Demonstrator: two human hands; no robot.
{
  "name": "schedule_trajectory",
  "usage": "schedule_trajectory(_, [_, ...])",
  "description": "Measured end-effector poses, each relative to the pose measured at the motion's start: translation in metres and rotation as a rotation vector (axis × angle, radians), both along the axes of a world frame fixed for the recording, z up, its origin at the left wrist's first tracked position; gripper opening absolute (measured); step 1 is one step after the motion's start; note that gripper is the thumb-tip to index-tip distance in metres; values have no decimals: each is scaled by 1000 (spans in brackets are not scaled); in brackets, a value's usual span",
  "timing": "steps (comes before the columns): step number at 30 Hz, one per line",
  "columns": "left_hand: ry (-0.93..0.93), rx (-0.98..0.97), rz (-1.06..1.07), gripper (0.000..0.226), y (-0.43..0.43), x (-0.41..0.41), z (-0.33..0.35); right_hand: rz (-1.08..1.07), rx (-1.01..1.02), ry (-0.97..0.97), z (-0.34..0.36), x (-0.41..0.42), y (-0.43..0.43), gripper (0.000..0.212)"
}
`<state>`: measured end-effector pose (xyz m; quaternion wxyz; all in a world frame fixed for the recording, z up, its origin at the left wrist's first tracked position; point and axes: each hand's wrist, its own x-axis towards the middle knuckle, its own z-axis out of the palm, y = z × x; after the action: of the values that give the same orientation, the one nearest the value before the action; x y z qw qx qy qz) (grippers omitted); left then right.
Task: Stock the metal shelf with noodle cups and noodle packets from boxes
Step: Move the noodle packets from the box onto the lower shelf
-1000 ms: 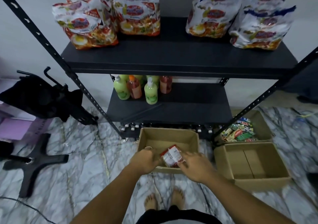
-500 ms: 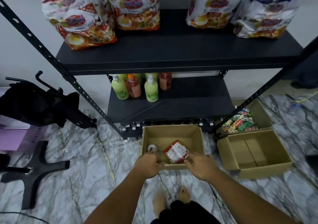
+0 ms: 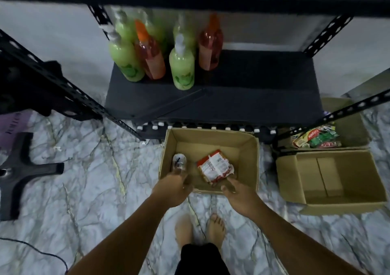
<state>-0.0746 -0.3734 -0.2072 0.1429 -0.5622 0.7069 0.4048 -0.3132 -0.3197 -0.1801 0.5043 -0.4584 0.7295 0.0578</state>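
An open cardboard box (image 3: 211, 133) stands on the marble floor in front of the black metal shelf (image 3: 253, 97). Inside it at the left is a noodle cup (image 3: 179, 162), seen from its top. My left hand (image 3: 173, 188) reaches over the box's near wall, fingers curled at the cup's near side. A red and white noodle packet (image 3: 214, 166) sits tilted in the box's middle. My right hand (image 3: 238, 192) pinches its near corner.
Green and orange bottles (image 3: 181, 70) stand on the lower shelf's left half. An empty box (image 3: 337, 208) lies to the right, with a box of toothpaste packs (image 3: 316, 137) behind it. A black chair base (image 3: 21, 169) lies at left. My bare feet (image 3: 200, 228) are below the hands.
The view has tilted down and come closer, so the noodle bags on the upper shelf are out of sight. Both hands have gone lower into the box with the cup and the packet.
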Motion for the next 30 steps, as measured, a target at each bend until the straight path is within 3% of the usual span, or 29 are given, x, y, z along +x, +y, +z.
schedule_trajectory(4, [-29,48,62,60,-22,-4,-109,-16,23,20,-112,-9,-28,54])
schedule_trajectory(12, [-188,69,92,86,-58,-12,-300,-184,87,57,-332,-32,-52,61])
schedule_trajectory(16, [-234,125,159,106,-71,-14,-362,-545,74,-99,-441,-50,-46,106])
schedule_trajectory(19, [-314,117,139,108,-81,-23,-384,-826,252,-165,-480,-49,-58,109])
schedule_trajectory(21, [-409,96,66,119,-86,-27,-394,-905,313,-181,-491,-48,-69,118])
schedule_trajectory(25, [-520,43,-92,120,-87,-24,-408,-1026,261,-247,-490,-37,-87,107])
schedule_trajectory(27, [-532,1,-178,112,-87,-23,-411,-1004,292,-254,-487,-33,-89,82])
schedule_trajectory(30, [-473,-1,-200,100,-93,-15,-413,-1080,294,-415,-484,-32,-88,37])
